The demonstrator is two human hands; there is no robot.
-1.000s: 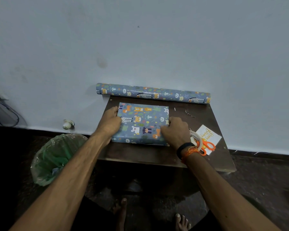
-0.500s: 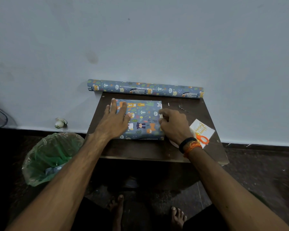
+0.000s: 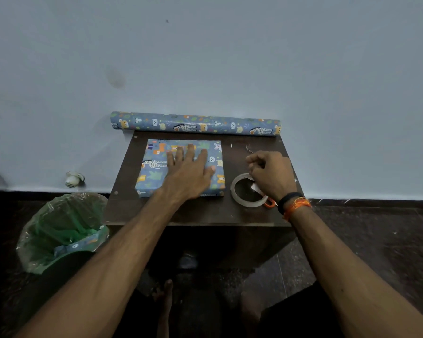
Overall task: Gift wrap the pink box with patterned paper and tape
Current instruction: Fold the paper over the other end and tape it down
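Keep your left hand flat on the box; your right hand, fingers curled empty over the tape, should peel steadily.

Head camera looks down, close above the table.

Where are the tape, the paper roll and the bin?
tape [image 3: 237, 200]: head view, left side of the ring.
paper roll [image 3: 195, 123]: head view, middle of the tube.
bin [image 3: 59, 225]: head view, green bag inside.
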